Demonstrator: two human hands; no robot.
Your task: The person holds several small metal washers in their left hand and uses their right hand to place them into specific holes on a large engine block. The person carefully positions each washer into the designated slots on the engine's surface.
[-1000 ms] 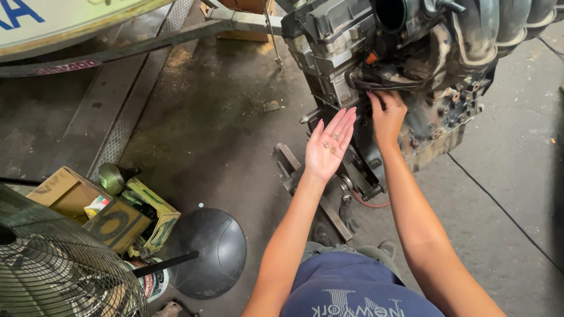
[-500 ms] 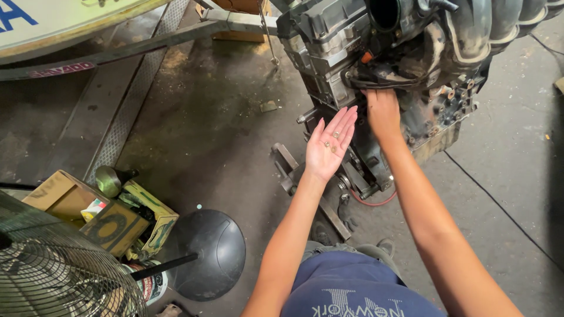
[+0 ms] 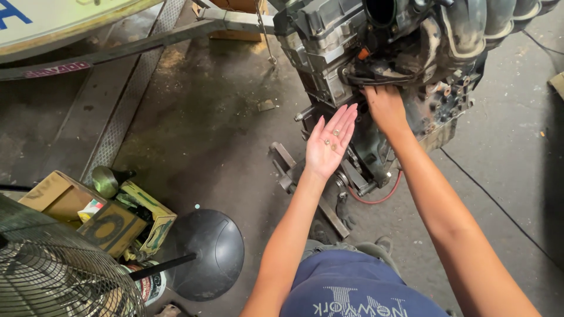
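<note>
Left hand (image 3: 330, 144) flat open, cupping small nuts (image 3: 332, 141) beside the engine (image 3: 376, 53); right hand (image 3: 385, 105) presses its underside, grip hidden; bare floor (image 3: 205, 135) left of the engine.

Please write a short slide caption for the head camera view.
Left hand holds small metal pieces on its open palm while right hand reaches into engine.

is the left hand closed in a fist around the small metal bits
No, the left hand is held flat, palm up and fingers straight, with the small metal pieces lying loose on it.
</note>
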